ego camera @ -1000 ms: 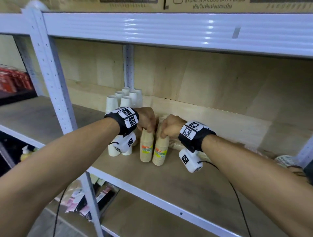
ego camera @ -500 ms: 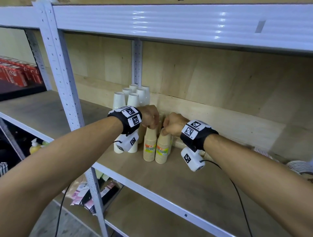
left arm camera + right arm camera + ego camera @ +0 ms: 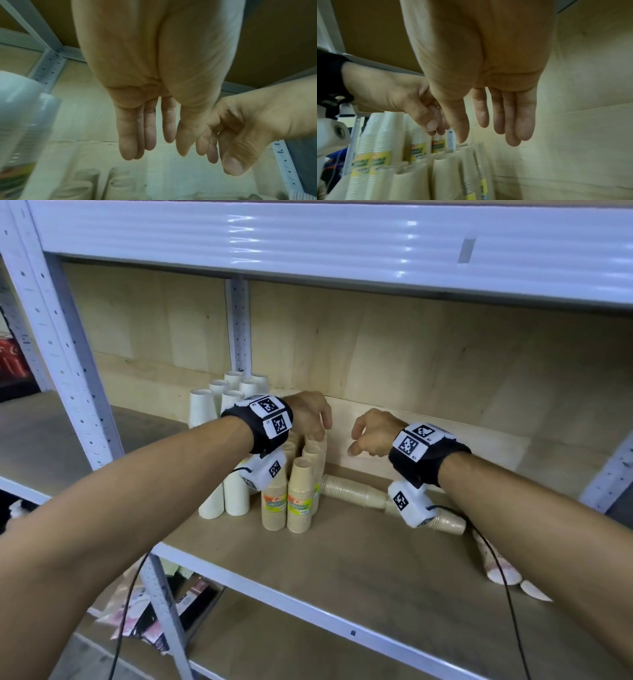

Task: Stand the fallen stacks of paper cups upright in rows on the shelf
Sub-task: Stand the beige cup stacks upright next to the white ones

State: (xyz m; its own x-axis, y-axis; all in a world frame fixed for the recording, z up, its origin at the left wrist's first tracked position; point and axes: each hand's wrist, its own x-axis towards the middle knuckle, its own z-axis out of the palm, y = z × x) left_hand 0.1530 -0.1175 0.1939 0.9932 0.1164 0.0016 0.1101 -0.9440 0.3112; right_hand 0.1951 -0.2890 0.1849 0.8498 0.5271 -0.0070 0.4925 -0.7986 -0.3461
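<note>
A: Plywood shelf (image 3: 359, 563), white steel racking. Both hands empty: left hand (image 3: 310, 416) slack-fingered above the upright kraft cup stacks (image 3: 298, 498), right hand (image 3: 371, 433) loosely curled at three o'clock.

B: Grouped beside the white cup stacks (image 3: 219, 460), probably forming rows. Next?

A: Fallen kraft stack (image 3: 352, 491), lying at four o'clock.

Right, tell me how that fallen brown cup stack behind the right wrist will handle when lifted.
The fallen brown cup stack is long and nested, so it may sag or separate if lifted by one end. Paper suggests it's light. Lying on its side, it could roll when nudged.
</note>
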